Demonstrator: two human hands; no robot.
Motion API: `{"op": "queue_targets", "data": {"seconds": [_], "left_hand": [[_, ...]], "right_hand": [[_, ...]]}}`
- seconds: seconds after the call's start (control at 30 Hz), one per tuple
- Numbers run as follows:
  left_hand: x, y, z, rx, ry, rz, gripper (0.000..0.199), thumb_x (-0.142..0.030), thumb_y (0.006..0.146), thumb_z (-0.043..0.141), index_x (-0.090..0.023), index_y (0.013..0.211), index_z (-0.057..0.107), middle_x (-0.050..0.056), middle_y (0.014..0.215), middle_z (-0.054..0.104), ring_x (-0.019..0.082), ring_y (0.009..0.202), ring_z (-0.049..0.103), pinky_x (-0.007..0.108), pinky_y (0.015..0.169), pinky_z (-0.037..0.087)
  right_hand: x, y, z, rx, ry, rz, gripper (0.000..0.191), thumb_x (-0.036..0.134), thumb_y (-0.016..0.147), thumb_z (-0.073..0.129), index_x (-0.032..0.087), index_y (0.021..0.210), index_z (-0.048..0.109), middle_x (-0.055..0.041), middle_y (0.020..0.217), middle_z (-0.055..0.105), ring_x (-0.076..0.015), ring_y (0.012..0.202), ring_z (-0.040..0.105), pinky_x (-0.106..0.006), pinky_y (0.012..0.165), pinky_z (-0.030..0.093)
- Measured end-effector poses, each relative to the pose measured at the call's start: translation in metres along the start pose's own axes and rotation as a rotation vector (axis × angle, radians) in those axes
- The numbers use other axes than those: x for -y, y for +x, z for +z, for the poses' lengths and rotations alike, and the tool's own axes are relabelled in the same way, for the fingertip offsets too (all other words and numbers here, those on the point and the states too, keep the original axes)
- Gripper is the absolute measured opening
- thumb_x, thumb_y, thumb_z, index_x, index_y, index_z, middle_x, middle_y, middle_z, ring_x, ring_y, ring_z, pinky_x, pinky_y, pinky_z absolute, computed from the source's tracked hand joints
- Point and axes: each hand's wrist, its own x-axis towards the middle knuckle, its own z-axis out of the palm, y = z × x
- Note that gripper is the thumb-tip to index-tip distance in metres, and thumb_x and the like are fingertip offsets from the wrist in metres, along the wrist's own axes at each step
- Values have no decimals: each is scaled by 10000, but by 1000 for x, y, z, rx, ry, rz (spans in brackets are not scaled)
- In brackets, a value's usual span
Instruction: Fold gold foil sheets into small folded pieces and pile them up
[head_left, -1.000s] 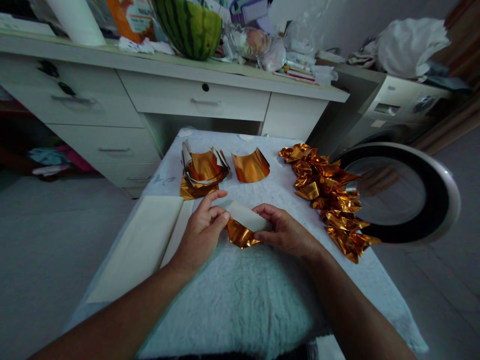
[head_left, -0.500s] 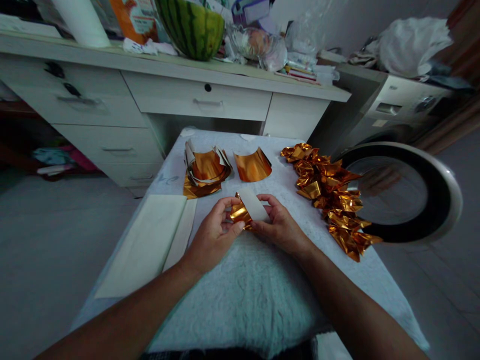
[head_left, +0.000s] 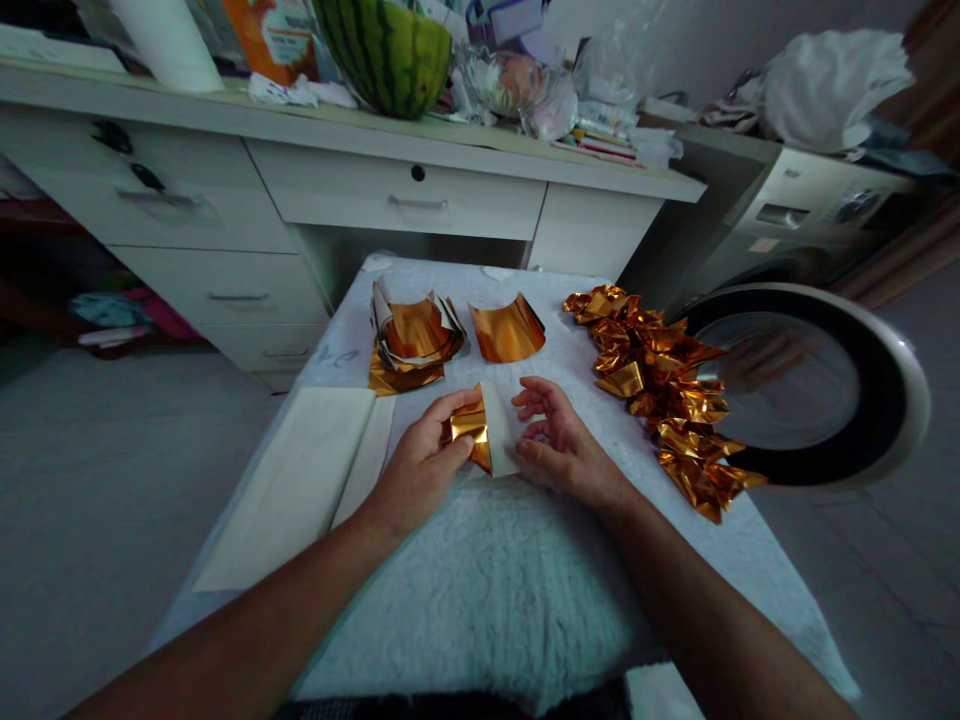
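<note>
- The fingers of the left hand [head_left: 420, 460] pinch the folded foil sheet [head_left: 471, 428], thumb on top; those of the right hand [head_left: 566, 450] are parted and loosely curled beside its white part, and whether they touch it I cannot tell.
- The foil sheet is between the two hands, above the middle of the cloth-covered table [head_left: 495, 590], shiny gold towards the left hand and plain white towards the right.
- Beyond the hands, a stack of curled foil sheets [head_left: 416, 335] lies on the table, with a single curved foil sheet [head_left: 508, 330] just to its right.
- Crumpled foil pieces [head_left: 660, 400] form a long, bunched row along the table's right side.
- Long white paper [head_left: 289, 485] lies at the left, a narrower white strip [head_left: 365, 460] against its right edge.
- Past the table stands a white counter [head_left: 472, 150] with drawers, bearing a cut watermelon [head_left: 386, 60].
- At the right is a washing machine [head_left: 795, 215], its round door [head_left: 802, 385] swung open.
</note>
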Motion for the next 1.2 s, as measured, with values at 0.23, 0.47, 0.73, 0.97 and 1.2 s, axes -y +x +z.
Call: {"op": "queue_targets", "data": {"seconds": [0.23,0.47,0.73,0.97,1.2], "left_hand": [[0,2,-2,-54,18,-33,507,-152,776,568,-189,1282,564,94,1335,598,255,1207,574,432,1076,411],[-1,4,-4,-16,149,-7,473,-144,779,529,-195,1244,598,79,1307,614,242,1249,541,413,1116,366],[1,3,-9,16,618,241,401,-80,798,461,-192,1162,584,80,1250,586,218,1217,535,432,1105,390],[5,1,-10,66,887,302,394,-49,843,426,-191,1175,584,94,1322,569,232,1242,517,458,1087,410],[9,3,-16,101,1006,295,390,-66,868,471,-217,1196,620,66,1358,591,265,1189,510,463,1037,420]], "right_hand": [[6,-7,3,175,-602,-285,823,142,644,688,224,1359,290,-165,1467,276,-333,1395,242,-562,1122,267],[1,-6,11,47,-695,-368,401,28,699,640,244,997,482,-75,1305,457,-260,1224,408,-444,1013,371],[5,-4,11,248,-697,-431,284,-28,745,559,216,890,584,-41,1143,627,-217,1138,527,-400,992,388],[3,-2,17,309,-656,-426,176,58,878,561,210,898,649,-27,964,690,-170,973,613,-340,906,429],[4,0,15,273,-545,-332,183,50,842,582,209,923,624,-30,956,690,-168,927,620,-328,875,452]]}}
